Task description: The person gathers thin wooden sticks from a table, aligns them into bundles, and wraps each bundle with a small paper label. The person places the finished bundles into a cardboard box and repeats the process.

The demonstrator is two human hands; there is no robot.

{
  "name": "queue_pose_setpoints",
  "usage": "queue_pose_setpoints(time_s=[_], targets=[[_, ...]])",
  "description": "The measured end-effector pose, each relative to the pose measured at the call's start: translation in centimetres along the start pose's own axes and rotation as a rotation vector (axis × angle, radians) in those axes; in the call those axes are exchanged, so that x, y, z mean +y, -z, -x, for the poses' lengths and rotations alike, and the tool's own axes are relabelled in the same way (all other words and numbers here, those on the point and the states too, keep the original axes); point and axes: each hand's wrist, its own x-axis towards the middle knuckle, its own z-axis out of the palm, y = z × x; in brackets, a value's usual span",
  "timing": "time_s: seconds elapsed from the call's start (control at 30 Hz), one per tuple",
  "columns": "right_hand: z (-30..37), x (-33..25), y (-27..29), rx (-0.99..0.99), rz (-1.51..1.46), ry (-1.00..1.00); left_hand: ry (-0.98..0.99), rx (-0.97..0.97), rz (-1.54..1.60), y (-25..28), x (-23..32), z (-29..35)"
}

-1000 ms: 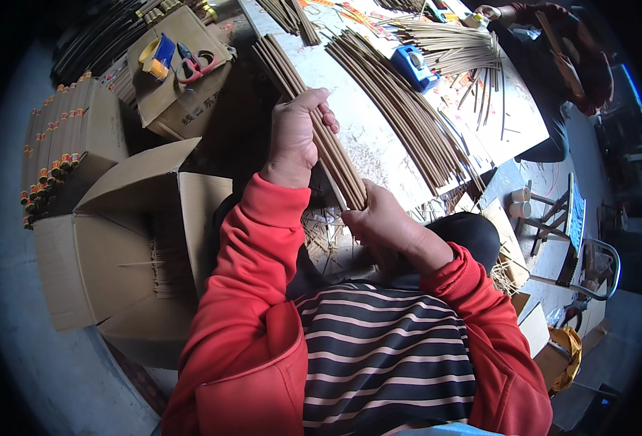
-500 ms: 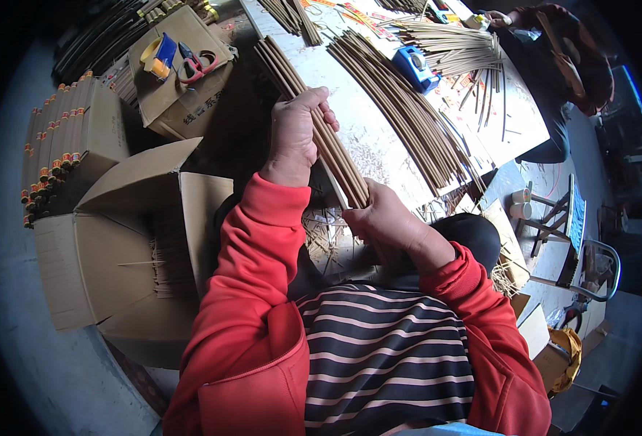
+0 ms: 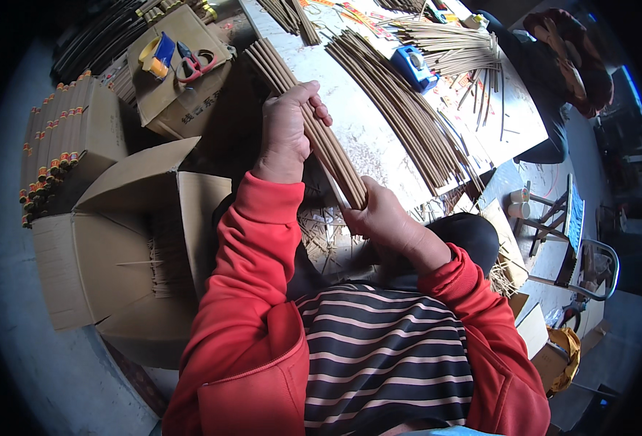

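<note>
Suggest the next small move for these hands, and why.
I'd probably nudge the near end of the bundle of brown sticks with the right hand, using the left hand as the anchor. The left hand is wrapped around the bundle's length, the right hand is already at the near end, and the far ends look slightly uneven.

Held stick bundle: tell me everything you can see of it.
The stick bundle is a handful of slim, straight, matte brown rods, side by side, with no band visible. It slants from upper left to lower right, along the edge of the white table in view. The left hand wraps its middle; the right hand grips and partly hides the near end. Table contact: can't tell.
</note>
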Motion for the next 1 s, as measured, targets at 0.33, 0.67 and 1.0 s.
queue_pose_setpoints(time_s=[0.33,0.67,1.0], targets=[[0.5,-0.8,0.2,-0.07,-0.056,-0.032,-0.039,0.028,-0.009,-0.2,0.5,-0.1],[1.0,-0.2,1.2,-0.588,-0.682,-0.119,0.091,-0.31,0.322,0.7,0.9,-0.5],[1.3,-1.2,0.2,-0.29,-0.294,-0.112,0.114,-0.294,0.317,1.3,1.2,-0.8]])
